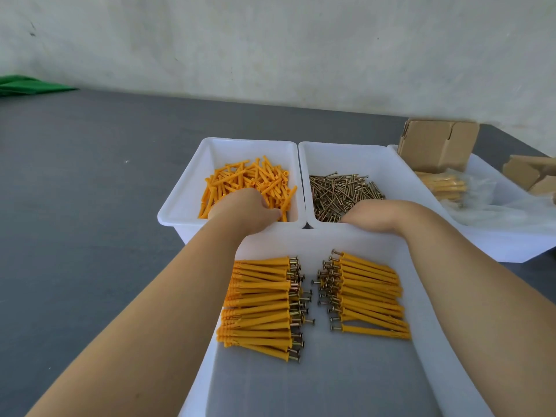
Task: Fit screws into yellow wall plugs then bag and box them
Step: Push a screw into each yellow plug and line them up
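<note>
Grey counter (90, 206) sits wide open leftward. Left hand (243, 209) digs, fingers curled, into the yellow plugs (246, 182) tub; right hand (376, 215) reaches the screws (340, 191), grip hidden. Finished plugs (261, 305) fill the near tray (421, 341).

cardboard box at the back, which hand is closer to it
Right. The right hand is in the screw tray, nearer the cardboard box; the left hand is further left, among the plugs.
</note>
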`<state>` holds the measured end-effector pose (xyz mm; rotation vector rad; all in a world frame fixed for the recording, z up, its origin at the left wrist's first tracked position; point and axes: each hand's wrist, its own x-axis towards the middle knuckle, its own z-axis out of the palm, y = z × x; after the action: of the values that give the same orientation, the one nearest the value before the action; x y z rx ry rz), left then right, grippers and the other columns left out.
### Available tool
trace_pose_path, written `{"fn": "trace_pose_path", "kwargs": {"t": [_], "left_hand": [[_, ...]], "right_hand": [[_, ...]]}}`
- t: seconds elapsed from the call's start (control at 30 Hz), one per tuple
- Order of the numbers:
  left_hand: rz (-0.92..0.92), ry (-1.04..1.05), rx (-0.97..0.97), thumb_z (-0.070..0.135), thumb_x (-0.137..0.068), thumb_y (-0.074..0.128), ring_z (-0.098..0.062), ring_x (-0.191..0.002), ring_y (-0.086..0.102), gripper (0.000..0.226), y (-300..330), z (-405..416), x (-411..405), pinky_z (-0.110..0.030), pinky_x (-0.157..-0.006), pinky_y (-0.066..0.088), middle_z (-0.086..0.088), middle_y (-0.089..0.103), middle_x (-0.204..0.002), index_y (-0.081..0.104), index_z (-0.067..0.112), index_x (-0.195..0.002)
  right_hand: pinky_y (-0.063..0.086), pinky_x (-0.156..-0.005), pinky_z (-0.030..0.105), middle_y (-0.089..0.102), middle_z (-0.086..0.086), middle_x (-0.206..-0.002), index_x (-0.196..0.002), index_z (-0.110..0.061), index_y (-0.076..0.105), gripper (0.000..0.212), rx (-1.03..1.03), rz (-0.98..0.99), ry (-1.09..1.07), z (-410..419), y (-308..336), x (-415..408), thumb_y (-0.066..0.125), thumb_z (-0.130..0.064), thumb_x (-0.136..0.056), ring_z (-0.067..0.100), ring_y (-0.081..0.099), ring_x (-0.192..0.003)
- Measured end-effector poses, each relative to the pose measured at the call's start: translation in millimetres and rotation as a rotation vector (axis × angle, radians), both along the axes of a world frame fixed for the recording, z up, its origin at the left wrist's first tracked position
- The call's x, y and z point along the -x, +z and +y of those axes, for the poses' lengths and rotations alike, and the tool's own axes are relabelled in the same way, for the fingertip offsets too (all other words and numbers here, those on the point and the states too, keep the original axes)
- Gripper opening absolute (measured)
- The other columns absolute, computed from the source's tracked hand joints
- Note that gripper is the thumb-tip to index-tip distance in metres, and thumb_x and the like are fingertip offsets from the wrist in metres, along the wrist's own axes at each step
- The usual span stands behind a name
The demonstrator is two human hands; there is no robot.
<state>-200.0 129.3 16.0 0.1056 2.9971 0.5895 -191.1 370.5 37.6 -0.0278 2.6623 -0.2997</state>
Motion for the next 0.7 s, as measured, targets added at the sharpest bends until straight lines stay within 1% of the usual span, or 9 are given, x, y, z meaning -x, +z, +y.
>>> {"fn": "trace_pose_path", "kwargs": {"t": [0.07,0.1,0.13,0.2,0.27,0.33,0.47,0.6,0.7], "left_hand": [[0.09,0.025,-0.074,0.033,-0.091,0.061,-0.019,-0.079,0.061,0.014,1.7,-1.7,-3.1,-0.031,-0.066,0.052,0.003,0.065,-0.085,0.072,0.023,-0.087],[0.14,0.04,-0.122,0.024,-0.091,0.062,-0.019,-0.085,0.063,0.011,2.4,-2.8,-4.6,-0.032,-0.068,0.055,0.004,0.067,-0.092,0.073,0.027,-0.092],[0.197,0.049,-0.169,0.019,-0.09,0.061,-0.018,-0.085,0.063,0.015,2.3,-3.8,-5.9,-0.031,-0.067,0.055,0.004,0.068,-0.093,0.072,0.029,-0.092],[0.295,0.049,-0.241,0.018,-0.089,0.063,-0.012,-0.074,0.061,0.012,1.8,-4.4,-7.8,-0.024,-0.056,0.048,0.006,0.068,-0.082,0.07,0.029,-0.087],[0.369,0.05,-0.282,0.022,-0.088,0.066,-0.005,-0.063,0.056,0.006,3.9,-2.6,-10.8,-0.02,-0.05,0.038,0.008,0.063,-0.07,0.069,0.025,-0.083],[0.432,0.045,-0.356,0.023,-0.089,0.067,-0.006,-0.061,0.056,0.006,6.1,0.7,-13.5,-0.019,-0.051,0.037,0.006,0.063,-0.068,0.069,0.023,-0.084],[0.52,0.042,-0.555,0.015,-0.09,0.064,-0.011,-0.058,0.055,0.009,12.9,6.1,-21.0,-0.023,-0.056,0.046,-0.005,0.067,-0.071,0.073,0.016,-0.091],[0.581,0.024,-0.575,0.017,-0.093,0.061,-0.016,-0.068,0.056,0.014,16.7,9.8,-23.9,-0.029,-0.064,0.048,-0.004,0.059,-0.075,0.07,0.018,-0.103],[0.631,-0.012,-0.546,0.019,-0.095,0.06,-0.008,-0.071,0.05,0.019,18.1,13.9,-25.0,-0.019,-0.067,0.043,0.007,0.047,-0.079,0.069,0.018,-0.112]], "right_hand": [[0.045,-0.094,0.038,0.066,0.013,-0.116,-0.108,-0.005,0.071,0.037,0.074,0.041,-0.051,2.1,-0.9,-0.2,0.047,-0.033,-0.1,0.022,0.06,-0.1],[0.047,-0.092,0.038,0.067,0.016,-0.114,-0.106,-0.001,0.071,0.038,0.116,0.057,-0.072,3.8,-0.8,-0.8,0.051,-0.033,-0.098,0.022,0.059,-0.093],[0.047,-0.091,0.039,0.067,0.018,-0.113,-0.106,0.0,0.071,0.04,0.164,0.068,-0.092,6.0,-0.3,-2.2,0.055,-0.035,-0.096,0.022,0.059,-0.09],[0.048,-0.101,0.042,0.069,0.014,-0.115,-0.107,-0.006,0.074,0.041,0.242,0.084,-0.123,8.4,0.3,-4.5,0.061,-0.042,-0.093,0.024,0.063,-0.1],[0.041,-0.108,0.04,0.064,0.004,-0.13,-0.119,-0.016,0.072,0.043,0.212,0.067,-0.097,5.4,1.0,-5.6,0.056,-0.048,-0.096,0.024,0.057,-0.119],[0.034,-0.114,0.04,0.052,0.001,-0.144,-0.134,-0.022,0.062,0.047,0.132,-0.008,-0.059,0.0,0.8,-4.8,0.045,-0.05,-0.1,0.023,0.047,-0.132],[0.037,-0.109,0.039,0.053,0.004,-0.143,-0.132,-0.019,0.06,0.044,0.121,-0.064,-0.072,-2.1,-1.0,-1.1,0.041,-0.045,-0.102,0.022,0.05,-0.127],[0.033,-0.107,0.037,0.049,0.007,-0.146,-0.133,-0.016,0.057,0.044,0.083,-0.062,-0.05,-1.2,-1.8,0.2,0.036,-0.041,-0.104,0.025,0.046,-0.131],[0.03,-0.112,0.039,0.045,0.005,-0.151,-0.139,-0.016,0.053,0.047,0.068,-0.054,-0.048,-1.5,-2.1,1.1,0.035,-0.041,-0.104,0.025,0.041,-0.137]]}}
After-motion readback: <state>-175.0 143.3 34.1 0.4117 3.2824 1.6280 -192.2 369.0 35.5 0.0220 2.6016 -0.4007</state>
